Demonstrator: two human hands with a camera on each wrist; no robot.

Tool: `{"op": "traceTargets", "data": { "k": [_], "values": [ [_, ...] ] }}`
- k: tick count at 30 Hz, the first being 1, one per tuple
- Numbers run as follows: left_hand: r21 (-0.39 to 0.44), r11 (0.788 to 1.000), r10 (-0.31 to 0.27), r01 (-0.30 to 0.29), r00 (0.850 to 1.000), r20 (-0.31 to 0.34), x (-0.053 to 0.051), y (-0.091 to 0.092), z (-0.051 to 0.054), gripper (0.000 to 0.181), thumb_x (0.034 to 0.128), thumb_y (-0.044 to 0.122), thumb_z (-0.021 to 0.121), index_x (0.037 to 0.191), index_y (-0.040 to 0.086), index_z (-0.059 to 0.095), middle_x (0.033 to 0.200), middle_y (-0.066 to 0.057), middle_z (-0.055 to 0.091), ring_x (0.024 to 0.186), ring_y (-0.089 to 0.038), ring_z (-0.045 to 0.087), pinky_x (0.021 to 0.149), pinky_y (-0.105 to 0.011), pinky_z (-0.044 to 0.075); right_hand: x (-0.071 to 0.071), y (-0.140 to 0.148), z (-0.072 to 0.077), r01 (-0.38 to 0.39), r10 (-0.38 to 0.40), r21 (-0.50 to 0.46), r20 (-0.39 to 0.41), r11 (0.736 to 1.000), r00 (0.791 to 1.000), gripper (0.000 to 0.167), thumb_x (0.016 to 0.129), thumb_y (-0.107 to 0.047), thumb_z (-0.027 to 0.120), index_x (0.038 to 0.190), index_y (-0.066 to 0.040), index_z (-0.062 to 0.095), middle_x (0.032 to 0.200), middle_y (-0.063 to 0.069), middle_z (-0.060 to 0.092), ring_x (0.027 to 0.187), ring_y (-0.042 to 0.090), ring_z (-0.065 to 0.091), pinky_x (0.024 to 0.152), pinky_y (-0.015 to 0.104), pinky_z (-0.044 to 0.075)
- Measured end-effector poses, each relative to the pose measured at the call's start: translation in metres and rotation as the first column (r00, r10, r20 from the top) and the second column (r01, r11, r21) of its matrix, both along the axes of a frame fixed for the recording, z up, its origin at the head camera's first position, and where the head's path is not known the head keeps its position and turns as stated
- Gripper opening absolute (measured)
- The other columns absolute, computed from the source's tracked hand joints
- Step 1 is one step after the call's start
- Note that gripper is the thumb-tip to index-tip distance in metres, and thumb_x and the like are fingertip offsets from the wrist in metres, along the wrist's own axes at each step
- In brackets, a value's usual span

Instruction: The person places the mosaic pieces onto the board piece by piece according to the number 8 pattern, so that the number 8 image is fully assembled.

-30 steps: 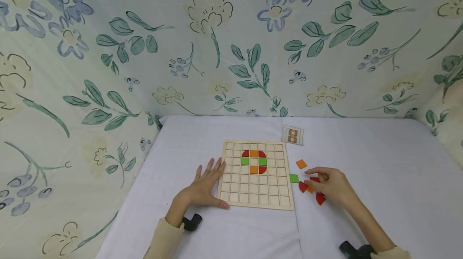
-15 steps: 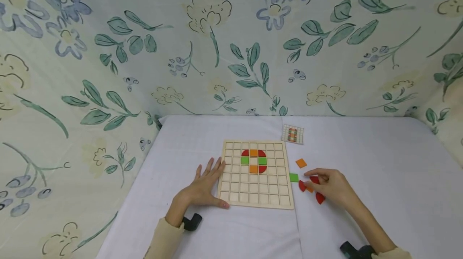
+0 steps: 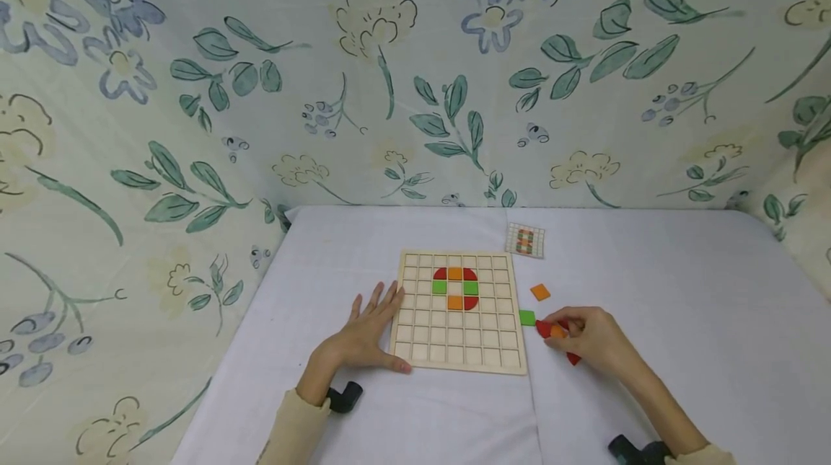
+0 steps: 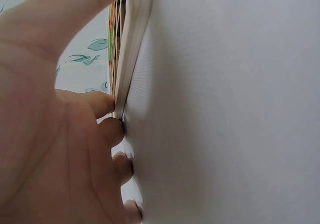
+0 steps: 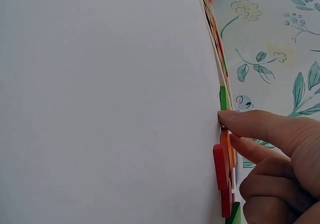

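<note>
My left hand (image 3: 363, 339) is spread at the left side of the square wooden grid board (image 3: 425, 358), fingertips and thumb touching its edge. On the board, red, orange and green tiles form a small ring (image 3: 456, 273). To the right of the board, my right hand (image 3: 594, 335) has its thumb and index finger around a red quarter-round tile (image 3: 542, 329), which they appear to pinch. An orange tile (image 3: 558, 332) lies between those fingers, close behind the red one. In the right wrist view, the thumb tip hides most of the pinched tile.
A green tile (image 3: 527, 318) touches the board's right edge. An orange tile (image 3: 540, 292) lies farther back. Another red tile (image 3: 573, 359) is partly under the right hand. A small pattern card (image 3: 526, 241) lies behind, on the white cloth (image 3: 701, 292). Floral fabric (image 3: 363, 90) hangs at the back.
My right thumb and index finger have closed in on the red tile, which has shifted slightly away from me. More of the orange tile shows. The left hand keeps its place.
</note>
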State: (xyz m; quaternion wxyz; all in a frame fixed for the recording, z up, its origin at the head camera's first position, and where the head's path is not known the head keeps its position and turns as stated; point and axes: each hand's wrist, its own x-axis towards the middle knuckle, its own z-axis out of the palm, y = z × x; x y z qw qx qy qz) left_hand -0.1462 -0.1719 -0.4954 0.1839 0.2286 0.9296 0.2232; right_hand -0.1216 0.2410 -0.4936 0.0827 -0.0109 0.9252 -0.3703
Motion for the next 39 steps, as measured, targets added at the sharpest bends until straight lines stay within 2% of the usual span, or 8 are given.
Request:
{"op": "traceTargets", "data": {
  "k": [6, 21, 32, 35, 39],
  "values": [
    [0.001, 1.0, 0.006, -0.006, 1.0, 0.005, 0.0, 0.0, 0.0, 0.137, 0.0713, 0.061, 0.088, 0.168, 0.012, 0.005, 0.176, -0.008, -0.004, 0.163, -0.035, -0.012, 0.127, -0.067, -0.008, -0.002, 0.002, -0.002, 0.025, -0.023, 0.041, -0.047, 0.999, 0.999, 0.032, 0.081, -0.016, 0.088, 0.11, -0.006, 0.078, 0.061, -0.004, 0.035, 0.056, 0.01, 0.034, 0.047, 0.021, 0.025],
    [0.003, 1.0, 0.004, -0.004, 1.0, 0.0, 0.0, 0.001, 0.002, 0.136, 0.0713, 0.061, 0.089, 0.168, 0.011, 0.006, 0.176, -0.009, -0.003, 0.163, -0.036, -0.011, 0.127, -0.068, -0.007, -0.002, 0.003, 0.0, 0.023, -0.022, 0.015, -0.071, 1.0, 0.997, 0.036, 0.082, -0.017, 0.088, 0.114, -0.003, 0.078, 0.058, -0.004, 0.035, 0.053, 0.008, 0.033, 0.046, 0.021, 0.024],
    [-0.006, 1.0, 0.003, -0.003, 1.0, 0.004, -0.001, 0.002, 0.001, 0.137, 0.0712, 0.062, 0.088, 0.168, 0.012, 0.005, 0.176, -0.008, -0.004, 0.163, -0.035, -0.012, 0.127, -0.068, -0.008, -0.001, 0.003, 0.003, 0.052, -0.045, 0.069, -0.096, 0.996, 0.994, 0.037, 0.083, -0.018, 0.086, 0.115, -0.001, 0.078, 0.057, -0.002, 0.039, 0.055, 0.012, 0.039, 0.045, 0.021, 0.029],
    [-0.013, 1.0, 0.005, -0.005, 1.0, 0.005, -0.001, 0.001, 0.0, 0.137, 0.0712, 0.063, 0.088, 0.168, 0.012, 0.004, 0.176, -0.007, -0.005, 0.163, -0.035, -0.012, 0.127, -0.067, -0.008, -0.002, 0.0, 0.006, 0.054, -0.048, 0.051, -0.111, 0.997, 0.993, 0.037, 0.084, -0.02, 0.086, 0.115, -0.001, 0.078, 0.056, -0.003, 0.038, 0.05, 0.01, 0.035, 0.044, 0.021, 0.027],
    [-0.011, 1.0, 0.006, -0.006, 1.0, 0.003, -0.001, 0.001, 0.0, 0.138, 0.0711, 0.062, 0.088, 0.168, 0.011, 0.004, 0.176, -0.008, -0.004, 0.163, -0.035, -0.012, 0.127, -0.068, -0.008, -0.009, -0.015, 0.01, 0.008, -0.011, -0.02, -0.115, 1.0, 0.993, 0.036, 0.083, -0.021, 0.087, 0.113, -0.003, 0.079, 0.054, -0.005, 0.033, 0.049, 0.007, 0.03, 0.045, 0.02, 0.023]
  ]
}}
